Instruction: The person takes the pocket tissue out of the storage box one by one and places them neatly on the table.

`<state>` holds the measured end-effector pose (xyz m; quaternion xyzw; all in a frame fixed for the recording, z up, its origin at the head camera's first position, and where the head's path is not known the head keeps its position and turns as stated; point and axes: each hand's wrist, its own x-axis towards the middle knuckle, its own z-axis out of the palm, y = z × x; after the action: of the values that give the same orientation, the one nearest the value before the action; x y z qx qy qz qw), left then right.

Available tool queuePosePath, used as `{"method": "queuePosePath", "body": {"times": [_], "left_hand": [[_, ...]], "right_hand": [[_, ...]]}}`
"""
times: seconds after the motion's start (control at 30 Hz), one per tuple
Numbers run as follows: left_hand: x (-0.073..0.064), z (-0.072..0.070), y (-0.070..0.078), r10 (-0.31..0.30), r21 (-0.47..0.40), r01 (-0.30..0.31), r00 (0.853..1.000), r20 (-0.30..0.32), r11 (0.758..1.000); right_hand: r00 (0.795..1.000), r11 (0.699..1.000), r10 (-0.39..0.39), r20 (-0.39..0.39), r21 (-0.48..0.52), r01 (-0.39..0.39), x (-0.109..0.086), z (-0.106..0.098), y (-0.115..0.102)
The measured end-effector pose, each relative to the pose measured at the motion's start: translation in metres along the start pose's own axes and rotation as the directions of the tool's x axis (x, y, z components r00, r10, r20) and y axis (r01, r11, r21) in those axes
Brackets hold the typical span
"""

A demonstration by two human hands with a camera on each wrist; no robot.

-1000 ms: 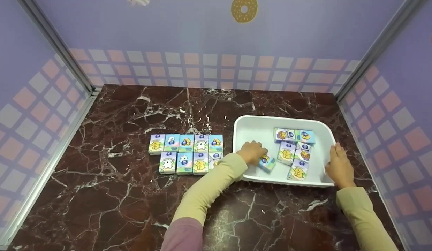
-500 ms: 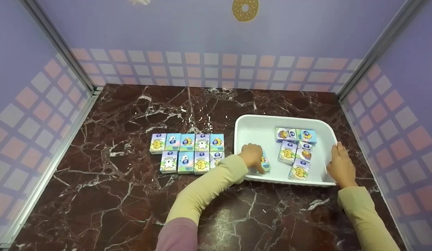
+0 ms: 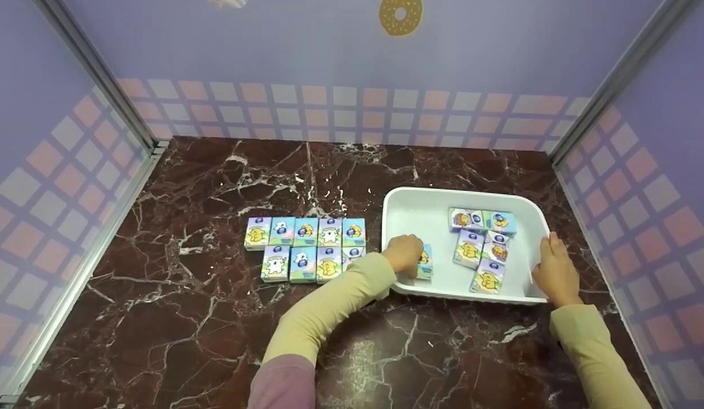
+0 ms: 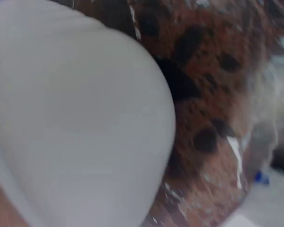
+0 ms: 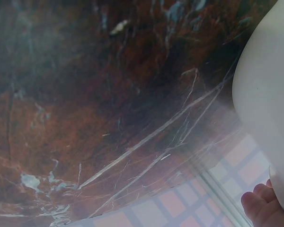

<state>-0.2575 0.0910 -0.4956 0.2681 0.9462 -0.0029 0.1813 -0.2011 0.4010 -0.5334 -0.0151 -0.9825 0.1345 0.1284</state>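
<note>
While the right hand [image 3: 556, 272] grips the white tray [image 3: 414, 213] by its right edge, the left hand [image 3: 403, 255] touches a pack [image 3: 425, 266].
That boxy pack lies near the rounded front-left corner, finger grip unclear; five packs [image 3: 468, 248] cluster toward the right edge.

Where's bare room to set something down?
Marble tabletop: bare left of the two rows of cartoon-print packs, and in front of the white tray between the sleeves. In the tray: back-left, behind the left hand. Crowded: centre-right, with five packs; front-left, where the hand partly covers one pack; right rim, under the right hand.
</note>
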Motion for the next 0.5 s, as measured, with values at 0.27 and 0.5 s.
{"method": "queuePosePath", "body": {"times": [0.27,0.5], "left_hand": [[-0.009,-0.013,-0.033,0.160,0.019,-0.159,0.985,-0.072,0.987],[-0.029,-0.028,-0.061,0.233,-0.056,-0.244,0.959,-0.159,0.968]], "right_hand": [[1.000,1.000,0.009,0.020,-0.001,-0.009,-0.001,-0.001,0.000],[1.000,1.000,-0.002,-0.002,-0.010,0.002,0.000,0.000,-0.001]]}}
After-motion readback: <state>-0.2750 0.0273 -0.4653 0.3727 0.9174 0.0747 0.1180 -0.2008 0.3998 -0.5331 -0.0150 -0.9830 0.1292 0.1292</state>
